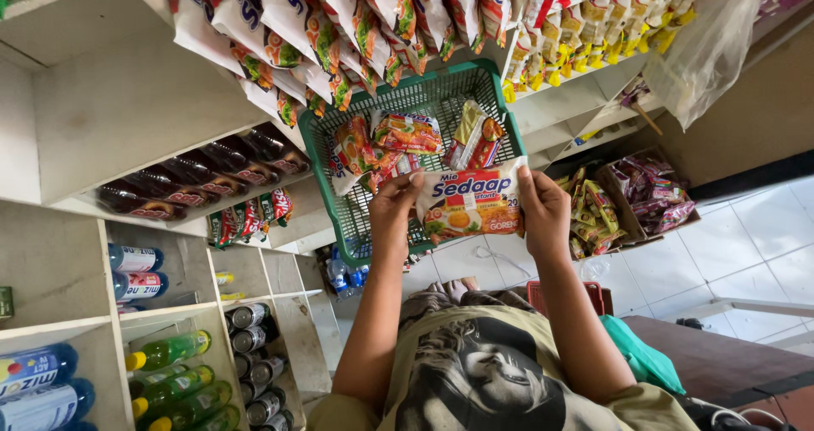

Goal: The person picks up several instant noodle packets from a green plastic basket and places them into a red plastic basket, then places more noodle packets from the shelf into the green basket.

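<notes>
Both my hands hold one instant noodle packet (471, 200), white and orange with a picture of a noodle dish, flat in front of me. My left hand (393, 204) grips its left edge and my right hand (544, 213) grips its right edge. Just beyond the packet lies a green plastic basket (332, 183) with several more noodle packets (405, 133) inside. The packet I hold overlaps the basket's near side.
Strips of hanging noodle packets (339, 24) cover the shelf above the basket. White shelves on the left hold dark bottles (197, 178), blue-labelled bottles (136, 272), green bottles (170, 350) and cans (253, 346). A carton of sachets (649, 192) stands on the tiled floor at right.
</notes>
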